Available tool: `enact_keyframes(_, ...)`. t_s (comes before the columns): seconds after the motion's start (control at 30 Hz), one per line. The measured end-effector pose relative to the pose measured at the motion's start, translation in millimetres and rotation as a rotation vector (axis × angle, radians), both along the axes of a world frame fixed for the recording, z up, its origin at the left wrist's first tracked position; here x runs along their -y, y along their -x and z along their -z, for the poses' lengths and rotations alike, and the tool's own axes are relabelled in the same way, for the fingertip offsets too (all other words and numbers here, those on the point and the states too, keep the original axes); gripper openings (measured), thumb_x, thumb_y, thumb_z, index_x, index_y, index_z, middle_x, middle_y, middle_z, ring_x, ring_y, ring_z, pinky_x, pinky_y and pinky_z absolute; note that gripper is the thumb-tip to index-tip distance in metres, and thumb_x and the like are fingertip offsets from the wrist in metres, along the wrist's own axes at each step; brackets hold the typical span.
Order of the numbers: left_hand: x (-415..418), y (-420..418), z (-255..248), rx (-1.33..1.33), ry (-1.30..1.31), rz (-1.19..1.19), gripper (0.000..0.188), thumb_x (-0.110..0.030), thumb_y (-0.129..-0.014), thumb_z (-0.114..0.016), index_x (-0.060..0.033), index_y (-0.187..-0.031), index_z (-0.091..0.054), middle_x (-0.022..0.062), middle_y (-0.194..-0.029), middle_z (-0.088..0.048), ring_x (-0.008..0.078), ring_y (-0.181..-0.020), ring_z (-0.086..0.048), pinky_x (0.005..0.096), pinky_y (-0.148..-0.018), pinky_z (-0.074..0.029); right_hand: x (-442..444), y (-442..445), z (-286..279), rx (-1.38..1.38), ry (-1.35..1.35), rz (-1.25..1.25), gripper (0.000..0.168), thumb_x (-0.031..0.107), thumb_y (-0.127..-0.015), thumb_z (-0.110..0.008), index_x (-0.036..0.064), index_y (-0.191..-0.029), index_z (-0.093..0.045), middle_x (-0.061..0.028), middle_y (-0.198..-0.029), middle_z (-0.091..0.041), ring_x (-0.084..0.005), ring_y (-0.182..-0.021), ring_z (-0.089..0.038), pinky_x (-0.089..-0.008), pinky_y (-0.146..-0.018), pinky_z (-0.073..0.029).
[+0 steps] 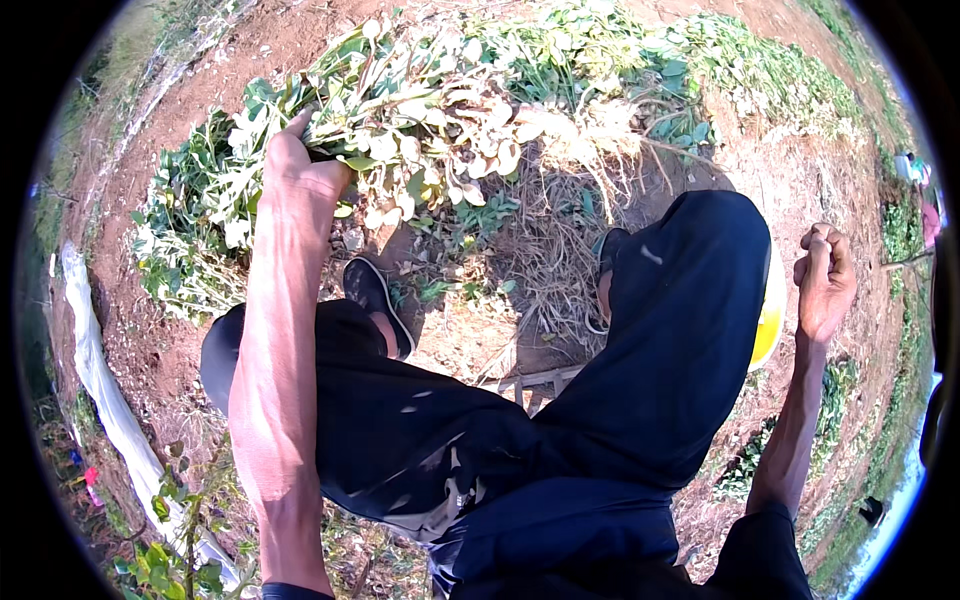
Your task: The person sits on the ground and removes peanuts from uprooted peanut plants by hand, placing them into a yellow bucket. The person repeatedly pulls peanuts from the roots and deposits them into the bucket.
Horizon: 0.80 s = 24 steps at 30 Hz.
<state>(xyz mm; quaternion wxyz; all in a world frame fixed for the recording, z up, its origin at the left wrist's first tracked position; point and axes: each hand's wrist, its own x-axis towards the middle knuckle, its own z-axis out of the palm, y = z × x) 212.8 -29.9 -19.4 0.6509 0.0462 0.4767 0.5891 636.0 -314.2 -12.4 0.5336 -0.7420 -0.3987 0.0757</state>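
My left hand (304, 161) grips a bunch of uprooted peanut plants (420, 135) by the stems and leaves, at the upper left. Pale pods (465, 161) cluster on the bunch, and thin roots (600, 150) trail off to the right. Over on the right side, my right hand (825, 281) is raised with its fingers curled in. Whether anything lies inside those fingers is hidden. Just left of it, a white and yellow container (766, 322) shows in part behind my right knee.
More pulled plants (772, 75) lie in a row at the upper right, and leafy ones (187, 202) at the left. Dry stalks (559, 262) litter the soil between my shoes. A slatted wooden piece (536, 382) shows below my legs. White plastic sheeting (97, 352) runs along the left.
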Motion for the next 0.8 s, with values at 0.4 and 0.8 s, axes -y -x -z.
enact_keyframes(0.4,5.8,-10.5,-5.1,0.001,-0.028,0.004,0.029,-0.015,-0.099,-0.042,0.0007,-0.119,-0.055,0.0205,-0.123,-0.057,0.0356,-0.114,-0.055,0.0564,-0.103,-0.039,38.7,-54.8,62.7,0.281,0.277,0.146,0.024,0.018,-0.095,-0.056,0.000,-0.109,-0.065,-0.0108,-0.106,-0.067,-0.0194,-0.096,-0.063,-0.0317,-0.084,-0.048)
enact_keyframes(0.8,29.8,-12.9,-23.9,0.044,-0.030,0.096,0.036,-0.023,-0.099,-0.043,0.0026,-0.124,-0.050,0.0189,-0.127,-0.056,0.0336,-0.117,-0.054,0.0545,-0.105,-0.037,-73.4,236.9,-36.5,-0.483,0.208,-0.834,0.022,0.001,-0.091,-0.058,-0.005,-0.112,-0.059,-0.0067,-0.087,-0.065,-0.0064,-0.079,-0.057,-0.0218,-0.068,-0.046)
